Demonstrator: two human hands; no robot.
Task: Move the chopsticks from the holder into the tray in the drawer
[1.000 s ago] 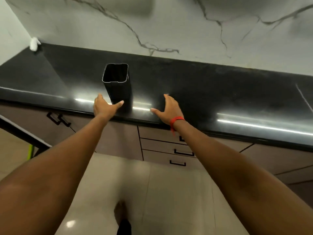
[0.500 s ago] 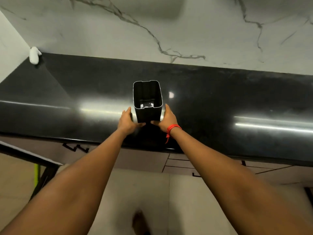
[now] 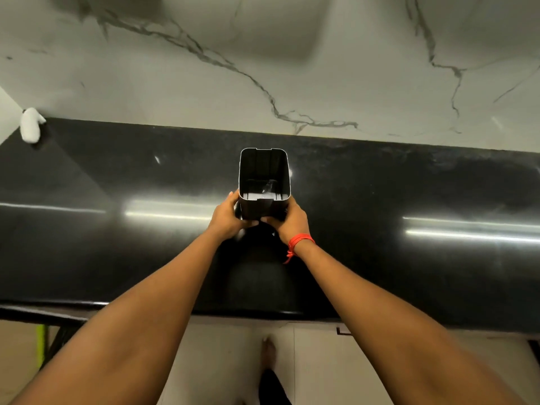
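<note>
Well, starting far off at my ten o'clock, a small white object sits in the back corner of the black countertop, well apart from anything I am doing.

My left hand wraps the holder's lower part from its eight o'clock side, thumb across the near face and fingers curled round the far side, out of my sight. The holder itself stands dead ahead at twelve o'clock, mid-counter, its open mouth tipped toward me so I look straight down to its floor. I see no chopsticks in there, only a glint at the bottom. My right hand, with the red thread at the wrist, clasps the base from four o'clock the same way, thumb tip just beside the left thumb.

So both hands have the holder clamped between them, and neither holds a chopstick. The drawer and its tray are out of view, somewhere below the counter edge at six o'clock.

To do this well I judge I should keep the squeeze even from both sides so the smooth walls don't slip, hold the tilt gentle, check the inside properly, and set the base flat before letting go.
</note>
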